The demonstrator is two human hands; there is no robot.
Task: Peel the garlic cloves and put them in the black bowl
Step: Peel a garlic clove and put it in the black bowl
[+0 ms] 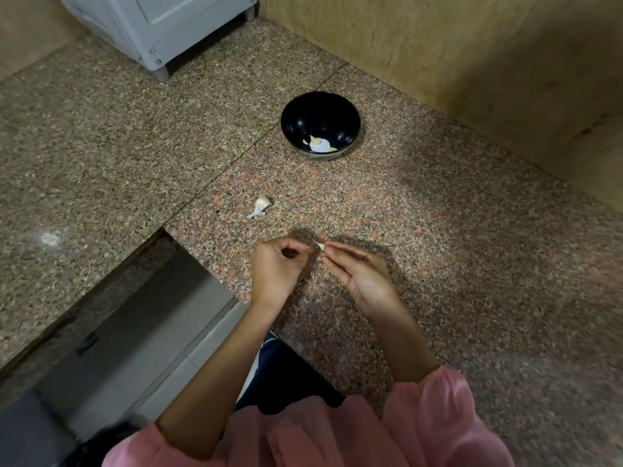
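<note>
A black bowl (320, 124) stands on the granite counter (438, 247), holding a few pale peeled cloves (318, 143) at its bottom. The remnant of a garlic bulb (260, 206), white with a stem, lies on the counter between the bowl and my hands. My right hand (360, 274) pinches a small garlic clove (320, 246) at its fingertips. Just left of the clove is my left hand (278, 267), its fingers curled with the tips close to the clove; whether they touch it is unclear.
A wooden wall (472, 55) borders the counter behind and to the right of the bowl. A white appliance (161, 25) stands at the back left. The counter's inner corner drops to a grey floor (135, 332) at the lower left.
</note>
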